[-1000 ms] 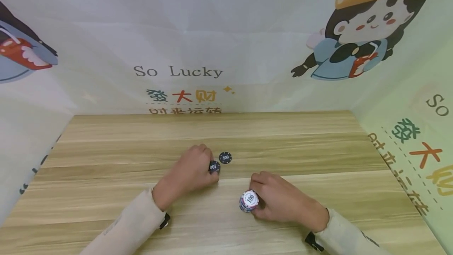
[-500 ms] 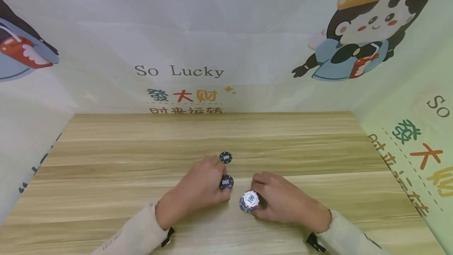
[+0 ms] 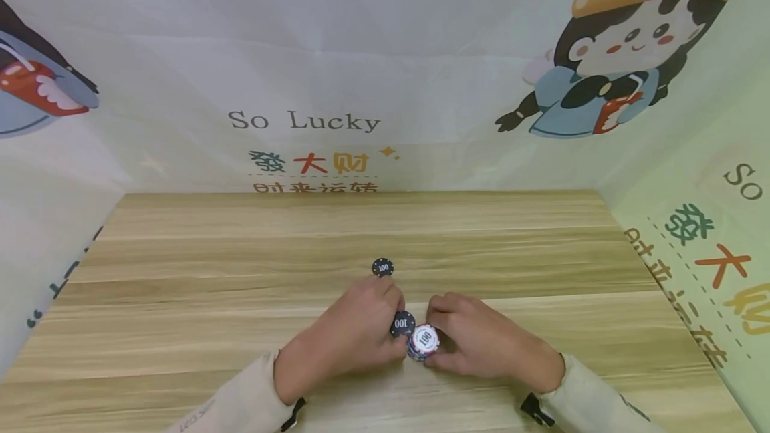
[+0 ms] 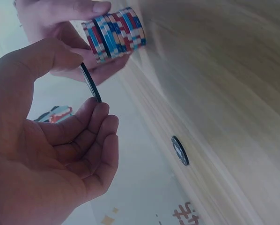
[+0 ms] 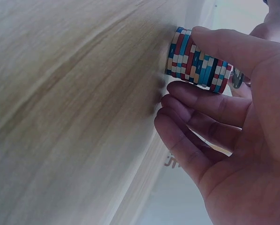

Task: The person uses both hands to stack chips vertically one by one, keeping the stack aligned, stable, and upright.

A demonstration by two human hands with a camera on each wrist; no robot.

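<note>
My left hand [image 3: 355, 333] pinches a black poker chip [image 3: 402, 323] marked 100 by its edges, between thumb and fingertips. In the left wrist view that chip [image 4: 90, 82] is clear of the table, level with the upper part of a stack of poker chips [image 4: 115, 34]. The stack has red, blue, white and black layers and a white 100 chip on top. My right hand [image 3: 475, 336] holds the stack [image 5: 198, 60] from the right, thumb on one side and fingers on the other. Beyond my left hand, another black chip [image 3: 382, 267] lies flat on the table.
The wood-grain table [image 3: 240, 239] ends at a printed white backdrop [image 3: 433, 112] behind. Similar printed sheets stand along the left and right sides. Light sleeves cover both forearms.
My left hand has carried its black chip from beside the lying chip toward me and to the right, up to the stack. The right hand and stack have stayed in place.
</note>
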